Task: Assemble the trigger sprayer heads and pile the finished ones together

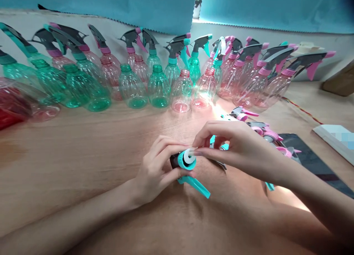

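My left hand (157, 166) is wrapped round a spray trigger head (186, 166) with a grey body, a teal collar and a teal lever pointing down and right. Its open collar faces me. My right hand (235, 146) pinches a small white ring (190, 156) at the collar's mouth, thumb and forefinger together. Both hands hover over the wooden table (83, 155), near its middle.
Rows of green bottles (157, 87) and pink bottles (182, 92), some capped with trigger heads, stand along the back. A pile of loose pink and grey trigger heads (260, 127) lies right of my hands. A dark tablet (312, 159) and a white box (334, 137) sit at the right.
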{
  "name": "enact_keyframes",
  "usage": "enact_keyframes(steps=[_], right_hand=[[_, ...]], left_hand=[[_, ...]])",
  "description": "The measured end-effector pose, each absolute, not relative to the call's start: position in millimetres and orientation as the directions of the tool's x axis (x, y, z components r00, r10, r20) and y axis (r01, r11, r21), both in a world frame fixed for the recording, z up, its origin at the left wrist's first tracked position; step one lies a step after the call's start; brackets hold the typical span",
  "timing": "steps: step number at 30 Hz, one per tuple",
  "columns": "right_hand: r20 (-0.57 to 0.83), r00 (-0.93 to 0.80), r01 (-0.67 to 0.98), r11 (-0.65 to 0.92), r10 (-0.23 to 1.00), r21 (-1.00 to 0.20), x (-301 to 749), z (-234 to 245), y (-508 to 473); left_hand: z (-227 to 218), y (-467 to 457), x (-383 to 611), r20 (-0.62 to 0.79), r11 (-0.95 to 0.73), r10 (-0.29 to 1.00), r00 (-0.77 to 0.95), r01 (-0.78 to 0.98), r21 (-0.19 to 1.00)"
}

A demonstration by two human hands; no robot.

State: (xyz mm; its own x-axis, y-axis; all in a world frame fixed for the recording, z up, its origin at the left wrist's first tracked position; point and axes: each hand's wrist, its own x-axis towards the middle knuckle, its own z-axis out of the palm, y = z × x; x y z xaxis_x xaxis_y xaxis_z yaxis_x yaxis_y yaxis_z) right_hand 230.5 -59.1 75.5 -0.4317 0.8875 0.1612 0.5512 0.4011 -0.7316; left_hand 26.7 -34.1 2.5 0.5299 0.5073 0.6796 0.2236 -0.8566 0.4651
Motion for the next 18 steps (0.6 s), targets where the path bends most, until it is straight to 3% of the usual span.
enact_keyframes(steps=[12,18], right_hand=[[0.212,-0.489,0.658,0.518,0.846,-0.547,229.9,71.5,-64.4],[0.185,-0.528,0.648,0.535,0.829,-0.542,231.7,72.1,-63.7]], left_hand=[[2.0,-34.0,25.4,0.670,-0.853,0.510,0.540,0.215,0.477],[0.6,-34.0,25.1,0.661,-0.841,0.529,0.532,0.222,0.494]])
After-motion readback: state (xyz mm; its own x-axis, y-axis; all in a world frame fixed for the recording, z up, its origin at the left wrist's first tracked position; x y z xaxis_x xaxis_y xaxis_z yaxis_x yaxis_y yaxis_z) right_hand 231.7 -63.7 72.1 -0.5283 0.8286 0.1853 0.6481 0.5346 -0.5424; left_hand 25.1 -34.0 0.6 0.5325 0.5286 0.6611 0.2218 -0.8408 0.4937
